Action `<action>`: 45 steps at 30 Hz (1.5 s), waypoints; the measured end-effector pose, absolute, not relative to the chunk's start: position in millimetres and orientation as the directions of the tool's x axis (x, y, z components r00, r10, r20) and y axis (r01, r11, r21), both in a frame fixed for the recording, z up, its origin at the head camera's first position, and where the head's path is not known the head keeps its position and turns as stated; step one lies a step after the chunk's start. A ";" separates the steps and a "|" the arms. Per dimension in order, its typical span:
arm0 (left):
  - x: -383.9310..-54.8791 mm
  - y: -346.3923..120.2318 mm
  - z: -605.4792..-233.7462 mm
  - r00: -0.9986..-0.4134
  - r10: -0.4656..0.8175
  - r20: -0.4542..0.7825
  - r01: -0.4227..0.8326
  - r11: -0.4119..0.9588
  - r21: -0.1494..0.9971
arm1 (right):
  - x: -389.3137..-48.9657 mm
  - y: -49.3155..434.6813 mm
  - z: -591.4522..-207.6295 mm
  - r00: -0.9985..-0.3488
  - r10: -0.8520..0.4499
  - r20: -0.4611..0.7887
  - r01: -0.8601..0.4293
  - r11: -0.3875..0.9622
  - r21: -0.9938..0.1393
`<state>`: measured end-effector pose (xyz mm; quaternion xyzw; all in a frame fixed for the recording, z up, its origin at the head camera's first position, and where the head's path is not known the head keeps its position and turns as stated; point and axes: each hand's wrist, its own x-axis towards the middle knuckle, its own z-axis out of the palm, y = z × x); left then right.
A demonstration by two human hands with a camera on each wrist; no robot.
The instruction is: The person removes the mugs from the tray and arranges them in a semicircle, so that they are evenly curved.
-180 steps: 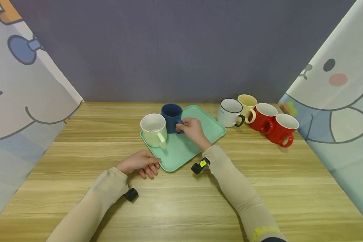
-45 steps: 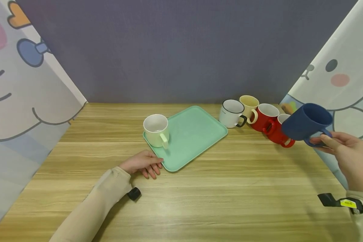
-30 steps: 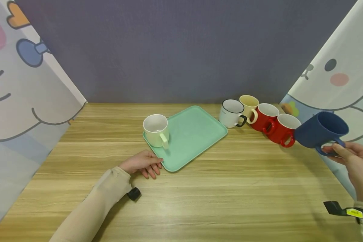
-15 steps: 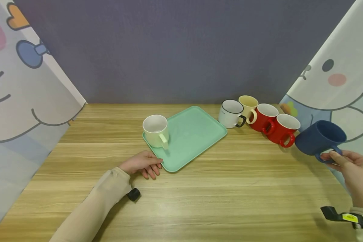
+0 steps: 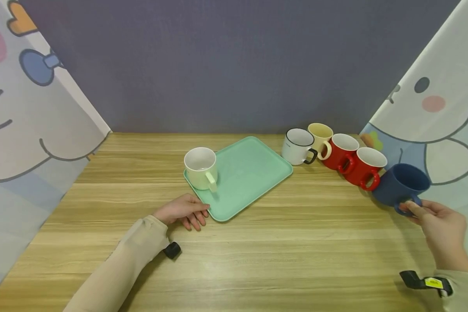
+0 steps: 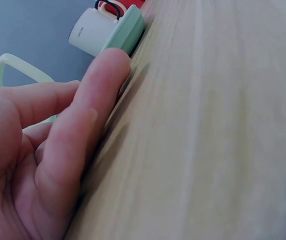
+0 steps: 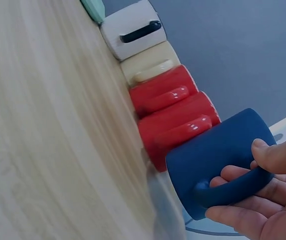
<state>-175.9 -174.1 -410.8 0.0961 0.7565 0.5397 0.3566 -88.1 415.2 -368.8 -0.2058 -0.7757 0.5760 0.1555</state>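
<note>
In the head view my right hand (image 5: 442, 225) holds a dark blue mug (image 5: 398, 190) by its handle, at the right end of a row of mugs. The right wrist view shows thumb and fingers around the handle of the blue mug (image 7: 217, 155), its side up against the nearest red mug (image 7: 177, 130). My left hand (image 5: 183, 211) rests on the table at the front left corner of a mint green tray (image 5: 249, 173), thumb at the rim, the other fingers loose. A pale green mug (image 5: 199, 173) stands upright on the tray's left end, handle toward me.
Right of the tray, a white mug with a black handle (image 5: 296, 149), a cream mug (image 5: 319, 134) and two red mugs, the left one (image 5: 337, 154) and the right one (image 5: 360, 171), stand in a slanting row. A grey panel (image 5: 234, 65) and printed side walls surround the wooden table (image 5: 257, 268).
My right hand lifted the blue mug off the tray and carried it right, beyond the red mugs. Over the last second it came lower and left, against the nearest red mug. My left hand stayed put.
</note>
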 end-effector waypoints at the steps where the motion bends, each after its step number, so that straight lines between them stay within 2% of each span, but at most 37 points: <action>1: -175.9 -174.3 -410.6 -0.728 0.530 -0.436 -0.240 0.399 0.885 | -88.4 413.9 -369.5 -0.866 0.499 -0.004 0.143 0.240 -0.960; 15: -176.4 -174.1 -411.0 -0.732 0.518 -0.443 -0.244 0.407 0.880 | -93.2 399.3 -376.2 -0.876 0.480 -0.055 0.128 0.120 -0.985; 21: -176.5 -174.0 -409.5 -0.730 0.526 -0.436 -0.238 0.403 0.884 | -93.8 396.3 -380.4 -0.877 0.476 -0.072 0.159 0.145 -0.976; 28: -176.0 -173.9 -408.3 -0.731 0.526 -0.435 -0.232 0.409 0.883 | -99.5 390.6 -382.1 -0.888 0.455 -0.070 0.094 0.031 -0.995; 38: -176.3 -173.4 -407.0 -0.737 0.520 -0.432 -0.219 0.421 0.880 | -103.1 378.2 -380.4 -0.892 0.445 -0.081 0.093 0.003 -0.996; 45: -176.0 -173.8 -407.2 -0.734 0.524 -0.432 -0.218 0.420 0.881 | -105.9 372.0 -378.6 -0.898 0.431 -0.090 0.127 0.058 -0.990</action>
